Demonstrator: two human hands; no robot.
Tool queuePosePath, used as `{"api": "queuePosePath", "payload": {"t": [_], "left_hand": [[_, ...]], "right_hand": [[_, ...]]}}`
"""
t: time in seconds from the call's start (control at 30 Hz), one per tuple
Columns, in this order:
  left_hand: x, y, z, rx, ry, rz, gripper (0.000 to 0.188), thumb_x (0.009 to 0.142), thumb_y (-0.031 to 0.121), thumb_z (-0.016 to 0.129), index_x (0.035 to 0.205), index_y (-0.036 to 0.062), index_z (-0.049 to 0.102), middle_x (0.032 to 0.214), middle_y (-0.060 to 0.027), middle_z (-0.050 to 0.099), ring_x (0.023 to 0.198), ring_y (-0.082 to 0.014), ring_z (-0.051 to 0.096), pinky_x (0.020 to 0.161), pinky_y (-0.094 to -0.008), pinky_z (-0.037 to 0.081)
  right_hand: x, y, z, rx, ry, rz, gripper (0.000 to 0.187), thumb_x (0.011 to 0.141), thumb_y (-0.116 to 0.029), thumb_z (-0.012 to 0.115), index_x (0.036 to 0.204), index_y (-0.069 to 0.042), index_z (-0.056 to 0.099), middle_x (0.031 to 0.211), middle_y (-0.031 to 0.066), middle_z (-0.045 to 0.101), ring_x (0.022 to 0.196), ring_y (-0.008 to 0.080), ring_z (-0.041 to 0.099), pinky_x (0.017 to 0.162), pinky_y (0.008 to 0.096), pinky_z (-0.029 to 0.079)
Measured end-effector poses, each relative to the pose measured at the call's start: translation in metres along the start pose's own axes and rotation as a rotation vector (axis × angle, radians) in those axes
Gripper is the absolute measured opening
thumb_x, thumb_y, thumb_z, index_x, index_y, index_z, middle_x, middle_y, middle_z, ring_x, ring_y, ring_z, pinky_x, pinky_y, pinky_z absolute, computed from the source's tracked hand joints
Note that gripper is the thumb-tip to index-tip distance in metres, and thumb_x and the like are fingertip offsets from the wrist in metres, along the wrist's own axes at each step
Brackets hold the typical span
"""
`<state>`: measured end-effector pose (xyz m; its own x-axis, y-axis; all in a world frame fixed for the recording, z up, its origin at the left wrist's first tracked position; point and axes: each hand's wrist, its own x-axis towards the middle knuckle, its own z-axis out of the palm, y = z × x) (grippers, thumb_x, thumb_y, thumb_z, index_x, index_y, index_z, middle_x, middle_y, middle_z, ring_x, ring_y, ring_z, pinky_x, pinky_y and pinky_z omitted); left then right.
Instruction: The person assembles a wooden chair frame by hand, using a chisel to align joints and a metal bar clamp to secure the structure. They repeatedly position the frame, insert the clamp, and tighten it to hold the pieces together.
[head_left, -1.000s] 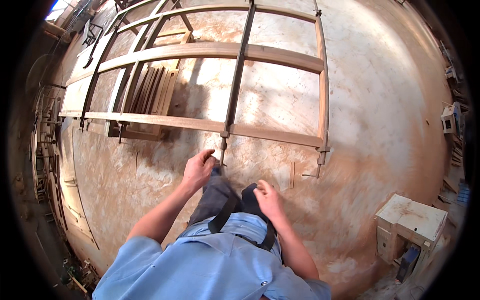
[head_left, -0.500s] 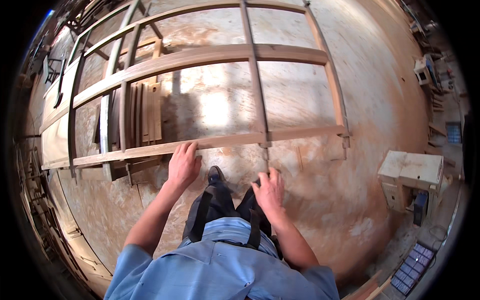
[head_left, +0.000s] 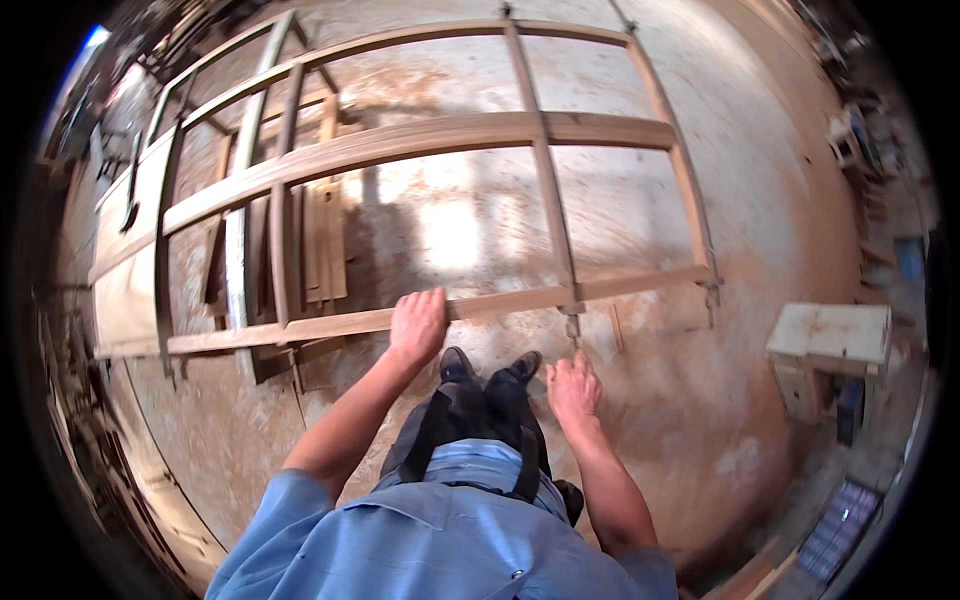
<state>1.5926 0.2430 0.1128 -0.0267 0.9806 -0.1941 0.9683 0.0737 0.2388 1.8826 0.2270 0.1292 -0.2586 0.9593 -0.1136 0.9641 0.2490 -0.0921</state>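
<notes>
A large wooden frame (head_left: 400,137) of long rails and crosspieces lies raised above the floor. My left hand (head_left: 418,325) is wrapped over its near rail, left of a dark bar clamp (head_left: 545,185) that runs across the frame. Just below the clamp's near end, my right hand (head_left: 575,388) has its fingers closed round the screw handle, which they mostly hide. Another bar clamp (head_left: 712,285) crosses at the frame's right end, and one more clamp (head_left: 162,260) crosses near the left.
Beneath the frame at left are stacked wooden boards (head_left: 325,240) and a pale support beam (head_left: 237,265). A pale panel (head_left: 120,305) sits at the frame's left end. To the right on the floor stands a whitish box-shaped cabinet (head_left: 830,335). Timber (head_left: 165,490) lies along the lower left.
The frame and surroundings have shifted right and slightly down in view. My left hand stays on the rail; my right stays by the clamp's end with its fingers turned. Both shoes now show.
</notes>
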Motion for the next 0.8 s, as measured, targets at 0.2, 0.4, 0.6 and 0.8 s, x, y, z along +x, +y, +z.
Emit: {"api": "queuePosePath", "payload": {"t": [0.2, 0.4, 0.6, 0.8], "left_hand": [[0.000, -0.001, 0.012, 0.032, 0.123, 0.081, 0.040, 0.073, 0.017, 0.067, 0.108, 0.0050, 0.052, 0.087, -0.0122, 0.059, 0.087, -0.0298, 0.058, 0.077, -0.0420, 0.044], [0.004, 0.002, -0.004, -0.014, 0.006, 0.069, 0.039, 0.072, 0.019, 0.073, 0.102, 0.0048, 0.053, 0.088, -0.0126, 0.059, 0.089, -0.0311, 0.057, 0.077, -0.0422, 0.044], [0.004, 0.008, -0.013, -0.038, -0.013, 0.055, 0.034, 0.071, 0.019, 0.073, 0.094, 0.0048, 0.053, 0.087, -0.0128, 0.058, 0.088, -0.0318, 0.057, 0.077, -0.0428, 0.044], [0.006, 0.011, -0.013, -0.044, -0.014, 0.046, 0.033, 0.071, 0.019, 0.073, 0.094, 0.0045, 0.054, 0.088, -0.0131, 0.060, 0.089, -0.0322, 0.057, 0.078, -0.0435, 0.044]], "right_hand": [[0.001, 0.037, -0.009, 0.684, -0.195, 0.236, 0.021, 0.087, -0.020, 0.060, 0.083, 0.000, 0.062, 0.100, 0.0168, 0.066, 0.073, 0.0283, 0.065, 0.069, 0.0388, 0.054], [0.004, 0.063, 0.022, 1.990, -0.281, 0.618, 0.025, 0.096, -0.024, 0.050, 0.087, -0.001, 0.055, 0.090, 0.0125, 0.064, 0.079, 0.0227, 0.067, 0.057, 0.0285, 0.055], [0.011, 0.025, 0.021, 1.712, 0.212, 0.943, 0.032, 0.097, -0.029, 0.048, 0.080, -0.002, 0.053, 0.078, 0.0118, 0.062, 0.066, 0.0228, 0.066, 0.059, 0.0313, 0.056], [0.022, 0.054, 0.038, 2.114, -0.121, 1.079, 0.039, 0.099, -0.031, 0.040, 0.068, -0.007, 0.048, 0.077, 0.0173, 0.063, 0.058, 0.0274, 0.063, 0.052, 0.0415, 0.056]]}}
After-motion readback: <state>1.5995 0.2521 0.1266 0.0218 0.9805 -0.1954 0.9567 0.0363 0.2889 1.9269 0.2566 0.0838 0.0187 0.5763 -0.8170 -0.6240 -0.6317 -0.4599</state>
